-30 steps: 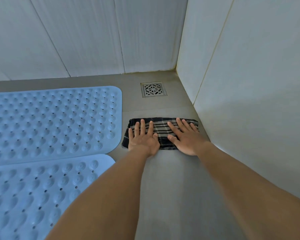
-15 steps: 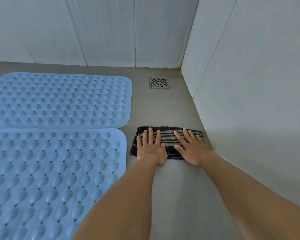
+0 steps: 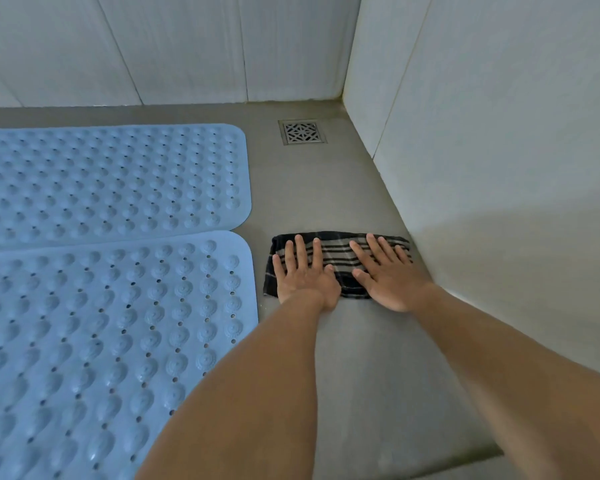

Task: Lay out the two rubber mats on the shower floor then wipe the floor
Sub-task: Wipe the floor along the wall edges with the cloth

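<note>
Two light blue rubber mats lie flat side by side on the grey shower floor [image 3: 361, 358]: the far mat [image 3: 111, 181] and the near mat [image 3: 101, 341], their long edges almost touching. A folded black cloth with pale stripes [image 3: 338, 259] lies on the bare strip between the near mat and the right wall. My left hand [image 3: 303, 275] presses flat on the cloth's left half. My right hand [image 3: 383, 271] presses flat on its right half, fingers straight and spread.
A square metal drain grate [image 3: 302, 132] sits in the floor beyond the cloth, near the back corner. White tiled walls stand at the back [image 3: 187, 46] and close on the right [image 3: 499, 150]. The cloth's right end nearly reaches the right wall.
Both hands and the cloth have slid back toward me, away from the drain, now level with the near mat. More of both mats has come into view.
</note>
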